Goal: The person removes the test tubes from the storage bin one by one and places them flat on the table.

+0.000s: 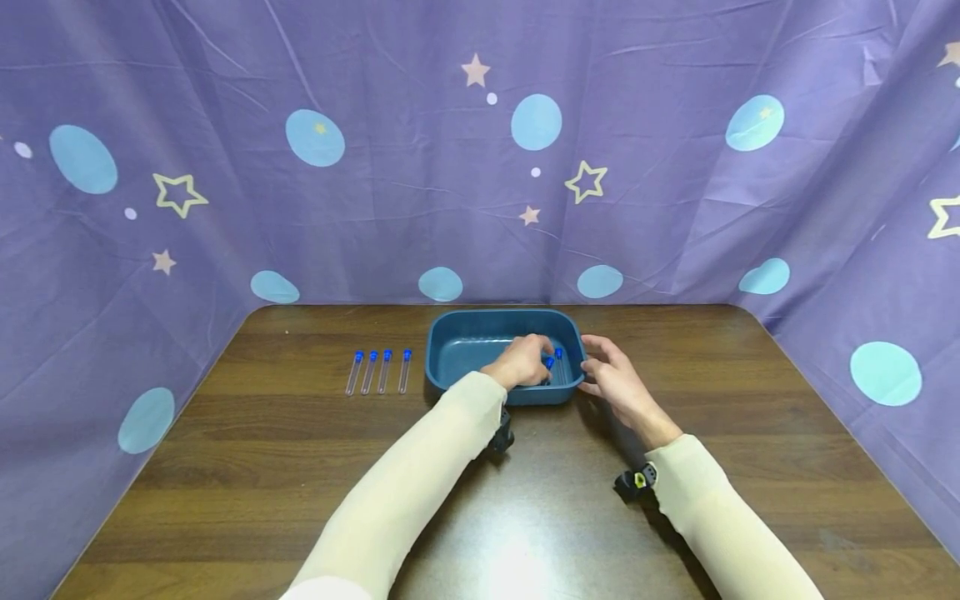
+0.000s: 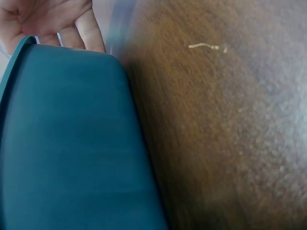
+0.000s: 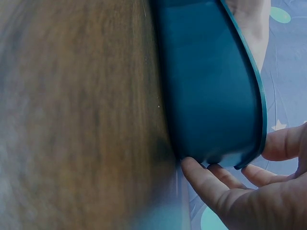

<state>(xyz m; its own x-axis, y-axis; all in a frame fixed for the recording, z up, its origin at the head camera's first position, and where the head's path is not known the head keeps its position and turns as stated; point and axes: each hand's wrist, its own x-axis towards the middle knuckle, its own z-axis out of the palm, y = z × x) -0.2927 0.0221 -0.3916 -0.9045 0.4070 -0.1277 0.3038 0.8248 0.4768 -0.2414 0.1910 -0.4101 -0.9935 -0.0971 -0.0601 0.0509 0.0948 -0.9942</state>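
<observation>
A dark teal rectangular bin [image 1: 465,398] stands on the table. Inside its right part is my left hand [image 1: 522,360], fingers bent downward and pinching a blue-capped test tube [image 1: 550,363]; the fingertips are partly hidden. Another capped tube [image 1: 558,367] lies just right of it in the bin. My right hand [image 1: 618,385] rests against the bin's right end, its extended fingers touching the outer wall. The right wrist view shows those fingers [image 3: 204,179] on the teal end wall. In the left wrist view, the right hand's palm [image 2: 45,17] appears beyond the bin.
Several clear test tubes [image 1: 384,372] with blue caps lie side by side, left of the bin. The wooden table [image 1: 225,483] reaches back to a purple patterned curtain [image 1: 390,208]. Black wrist cameras [image 1: 501,433] hang under both wrists.
</observation>
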